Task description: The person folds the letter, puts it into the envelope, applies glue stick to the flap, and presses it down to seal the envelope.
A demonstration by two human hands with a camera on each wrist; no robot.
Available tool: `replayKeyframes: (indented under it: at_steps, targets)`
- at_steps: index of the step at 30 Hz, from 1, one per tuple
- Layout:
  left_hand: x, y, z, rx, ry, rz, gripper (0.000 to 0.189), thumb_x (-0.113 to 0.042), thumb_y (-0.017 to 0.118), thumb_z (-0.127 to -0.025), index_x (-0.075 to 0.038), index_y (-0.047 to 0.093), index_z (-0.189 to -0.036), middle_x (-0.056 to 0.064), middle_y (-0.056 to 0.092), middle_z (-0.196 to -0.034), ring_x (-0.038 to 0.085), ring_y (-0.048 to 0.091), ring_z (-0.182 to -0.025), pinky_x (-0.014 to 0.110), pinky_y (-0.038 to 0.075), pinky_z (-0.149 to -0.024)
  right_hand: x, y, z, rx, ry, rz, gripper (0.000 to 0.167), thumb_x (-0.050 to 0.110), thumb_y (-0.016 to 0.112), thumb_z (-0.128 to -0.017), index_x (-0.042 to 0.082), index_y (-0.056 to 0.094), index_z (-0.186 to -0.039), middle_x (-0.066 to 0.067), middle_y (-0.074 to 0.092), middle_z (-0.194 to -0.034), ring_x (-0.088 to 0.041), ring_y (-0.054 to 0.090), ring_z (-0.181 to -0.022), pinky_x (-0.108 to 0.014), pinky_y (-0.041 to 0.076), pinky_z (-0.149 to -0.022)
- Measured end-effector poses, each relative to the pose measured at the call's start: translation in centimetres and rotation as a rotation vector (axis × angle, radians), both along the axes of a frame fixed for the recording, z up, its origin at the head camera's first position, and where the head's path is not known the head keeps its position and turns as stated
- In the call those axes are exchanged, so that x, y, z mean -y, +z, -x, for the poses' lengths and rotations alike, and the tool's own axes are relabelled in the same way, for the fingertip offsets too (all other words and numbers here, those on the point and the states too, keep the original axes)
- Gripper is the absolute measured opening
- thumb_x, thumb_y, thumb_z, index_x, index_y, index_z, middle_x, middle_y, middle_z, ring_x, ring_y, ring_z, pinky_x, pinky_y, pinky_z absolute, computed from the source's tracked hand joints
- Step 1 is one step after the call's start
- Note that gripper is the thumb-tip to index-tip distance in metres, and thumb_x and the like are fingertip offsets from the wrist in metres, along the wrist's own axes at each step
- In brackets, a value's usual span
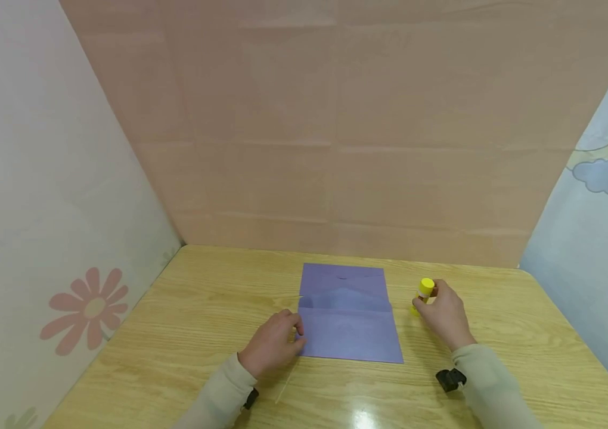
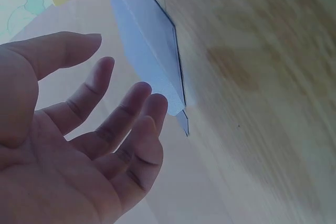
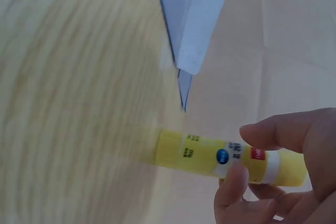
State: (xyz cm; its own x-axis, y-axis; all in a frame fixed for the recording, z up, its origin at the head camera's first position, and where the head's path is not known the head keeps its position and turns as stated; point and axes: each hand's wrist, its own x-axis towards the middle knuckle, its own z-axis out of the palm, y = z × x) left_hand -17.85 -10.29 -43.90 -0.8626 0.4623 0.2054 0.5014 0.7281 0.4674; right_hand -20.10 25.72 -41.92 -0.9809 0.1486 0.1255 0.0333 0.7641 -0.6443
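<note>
A purple paper envelope (image 1: 348,333) lies on the table, with a crease running across it and its far part spread away from me. In the left wrist view, one section of the envelope (image 2: 149,30) lifts slightly off the tabletop. My left hand (image 1: 273,342) is at its near left edge, fingers loosely bent and holding nothing. To the right of the paper, my right hand (image 1: 447,316) pinches a yellow glue stick (image 1: 424,290) between thumb and fingers. The glue stick (image 3: 202,153) stands upright with its yellow cap on top, its base at the tabletop.
The light wood table (image 1: 218,286) meets a tan paper backdrop (image 1: 331,149) at its far edge. A white sheet with a flower print (image 1: 95,308) borders the left side, and a pale blue sheet with a cloud print (image 1: 602,177) the right.
</note>
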Motion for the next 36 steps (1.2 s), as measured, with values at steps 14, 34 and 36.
replayKeyframes:
  at_steps: [14, 34, 36]
  targets:
    - [-0.1, 0.1, 0.3, 0.126, -0.085, -0.14, 0.006, -0.013, 0.07, -0.092, -0.008, 0.067, -0.094, 0.004, 0.064, -0.093, 0.005, 0.05, -0.072, 0.023, 0.046, -0.067, 1.3, -0.2, 0.1, -0.122, -0.019, -0.057, 0.044, 0.04, 0.069, -0.092, 0.0, 0.062, -0.11, -0.023, 0.068, -0.105, -0.031, 0.064, -0.079, -0.039, 0.049, -0.062]
    - [-3.1, 3.0, 0.0, 0.335, -0.119, -0.522, 0.042, -0.04, 0.055, -0.103, -0.015, 0.057, -0.137, 0.003, 0.063, -0.115, 0.023, 0.064, -0.094, 0.032, 0.054, -0.076, 9.9, 1.8, -2.7, -0.268, 0.416, -0.085, 0.029, 0.036, 0.08, -0.085, 0.016, 0.071, -0.103, 0.011, 0.058, -0.077, -0.009, 0.046, -0.061, -0.023, 0.042, -0.053]
    - [-3.4, 3.2, 0.0, 0.35, -0.126, -0.557, 0.042, -0.038, 0.054, -0.104, -0.015, 0.056, -0.138, 0.004, 0.062, -0.113, 0.026, 0.065, -0.092, 0.035, 0.055, -0.076, 10.7, 1.9, -3.0, -0.263, 0.486, -0.099, 0.024, 0.034, 0.078, -0.087, 0.019, 0.071, -0.104, 0.013, 0.056, -0.078, -0.009, 0.047, -0.062, -0.023, 0.042, -0.055]
